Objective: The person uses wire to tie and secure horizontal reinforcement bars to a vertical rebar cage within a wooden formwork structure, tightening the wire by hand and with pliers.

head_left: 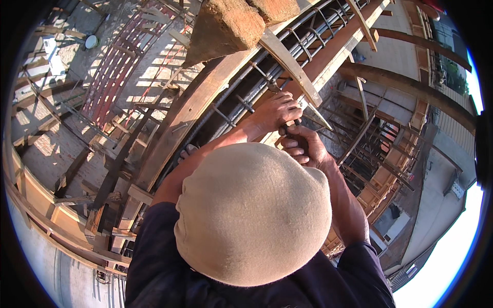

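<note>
My left hand (280, 110) is closed around the upper part of dark metal pincers (273, 85), whose head shows just beyond my knuckles, near the bars. Lower down, my right hand (306, 145) grips the handle end, its fingers curled. Both hands are over a long reinforcing-bar cage (295, 47), made of lengthwise steel bars with crossing stirrups. The cage lies between timber formwork boards (177, 120). A short wooden crosspiece (290, 64) spans the form beside my left hand. Whether the tool's jaws grip wire cannot be made out. A beige cap (251, 215) hides the lower middle.
Rough timber ends (226, 28) jut in close at the top. Far below on the left are scattered planks, a reddish lattice (123, 66) and a white bucket (91, 41). Dark beams (411, 84) and scaffolding poles cross the drop on the right.
</note>
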`<control>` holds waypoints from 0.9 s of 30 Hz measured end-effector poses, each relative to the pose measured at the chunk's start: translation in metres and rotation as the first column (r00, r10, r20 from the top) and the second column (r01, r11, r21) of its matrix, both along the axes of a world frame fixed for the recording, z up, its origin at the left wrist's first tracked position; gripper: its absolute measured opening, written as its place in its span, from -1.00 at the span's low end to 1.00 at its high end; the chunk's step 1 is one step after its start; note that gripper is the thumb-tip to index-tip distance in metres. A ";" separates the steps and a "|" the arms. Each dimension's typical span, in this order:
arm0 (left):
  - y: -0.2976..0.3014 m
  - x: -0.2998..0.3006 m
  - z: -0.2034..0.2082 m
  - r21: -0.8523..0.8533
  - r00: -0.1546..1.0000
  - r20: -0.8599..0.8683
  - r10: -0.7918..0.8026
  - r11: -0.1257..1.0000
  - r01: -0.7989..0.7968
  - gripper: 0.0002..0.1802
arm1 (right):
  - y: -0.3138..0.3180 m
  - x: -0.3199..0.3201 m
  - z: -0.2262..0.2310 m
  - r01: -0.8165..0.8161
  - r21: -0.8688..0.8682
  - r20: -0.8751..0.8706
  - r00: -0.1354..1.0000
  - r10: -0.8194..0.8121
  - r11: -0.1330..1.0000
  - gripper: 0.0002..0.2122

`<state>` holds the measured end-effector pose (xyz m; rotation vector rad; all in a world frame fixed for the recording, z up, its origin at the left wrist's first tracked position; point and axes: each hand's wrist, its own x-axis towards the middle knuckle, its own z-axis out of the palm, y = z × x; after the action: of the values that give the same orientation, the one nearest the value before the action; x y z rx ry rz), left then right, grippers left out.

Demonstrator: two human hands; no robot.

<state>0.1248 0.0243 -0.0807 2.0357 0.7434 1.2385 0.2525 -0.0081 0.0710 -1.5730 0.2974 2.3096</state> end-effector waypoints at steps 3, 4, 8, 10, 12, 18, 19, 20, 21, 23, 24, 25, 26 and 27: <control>0.008 0.010 -0.001 -0.099 0.993 -0.024 -0.115 0.989 0.113 -0.71 | 0.027 0.003 0.022 -0.857 -0.059 0.700 0.331 0.633 0.513 -0.61; 0.013 0.015 -0.004 -0.096 0.993 -0.029 -0.111 0.990 0.107 -0.67 | 0.022 0.007 0.026 -0.971 -0.239 0.938 -0.224 0.266 0.026 -0.55; 0.026 0.016 -0.001 -0.184 0.987 0.028 -0.160 0.969 0.163 -0.53 | 0.026 -0.040 0.038 -0.862 -0.435 0.880 -0.468 0.082 -0.258 -0.48; 0.025 0.027 0.003 -0.150 0.977 0.060 -0.203 0.966 0.210 -0.62 | 0.010 -0.030 0.021 -0.833 -0.521 0.848 -0.530 -0.004 -0.186 -0.42; 0.016 0.024 -0.014 -0.136 0.977 -0.071 -0.201 0.972 0.190 -0.67 | 0.005 -0.020 0.001 -0.908 -0.408 0.891 -0.420 0.176 -0.099 -0.39; 0.009 0.038 -0.028 0.145 0.846 -0.512 -0.151 0.955 0.258 -0.90 | -0.043 0.015 -0.054 -0.974 -0.220 0.975 -0.218 0.049 0.053 -0.17; 0.009 0.036 -0.033 0.147 0.886 -0.445 -0.135 0.964 0.221 -0.91 | -0.034 0.006 -0.047 -0.972 -0.208 0.966 -0.187 0.176 0.108 -0.17; 0.009 0.033 -0.037 0.146 0.920 -0.376 -0.113 0.973 0.180 -0.91 | -0.025 -0.003 -0.037 -0.966 -0.201 0.943 -0.147 0.298 0.160 -0.17; 0.012 0.027 -0.035 0.140 0.927 -0.354 -0.123 0.973 0.183 -0.92 | -0.015 -0.010 -0.023 -0.969 -0.168 0.939 -0.102 0.327 0.179 -0.17; 0.016 0.024 -0.039 0.236 0.953 -0.303 -0.028 0.966 0.103 -0.91 | 0.000 -0.019 -0.004 -0.973 -0.110 0.918 -0.021 0.397 0.203 -0.18; 0.011 0.007 0.007 0.062 0.948 -0.301 -0.101 0.990 0.125 -0.80 | -0.004 0.006 -0.016 -0.971 -0.112 0.926 -0.025 0.377 0.210 -0.31; 0.007 0.004 0.025 0.080 0.972 -0.234 0.019 0.997 -0.001 -0.70 | 0.004 0.009 -0.006 -0.915 -0.015 0.861 0.193 0.471 0.403 -0.46; 0.005 0.001 0.029 0.091 0.968 -0.199 0.151 0.987 -0.135 -0.59 | 0.013 0.006 -0.002 -0.816 0.064 0.767 0.408 0.495 0.574 -0.58; 0.003 0.001 0.021 0.067 0.975 -0.166 0.147 0.988 -0.138 -0.55 | 0.021 0.003 -0.002 -0.668 0.095 0.645 0.606 0.465 0.738 -0.70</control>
<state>0.1254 0.0269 -0.0593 2.1864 0.9602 1.1844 0.2556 0.0126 0.0695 -2.3140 -0.8445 1.9242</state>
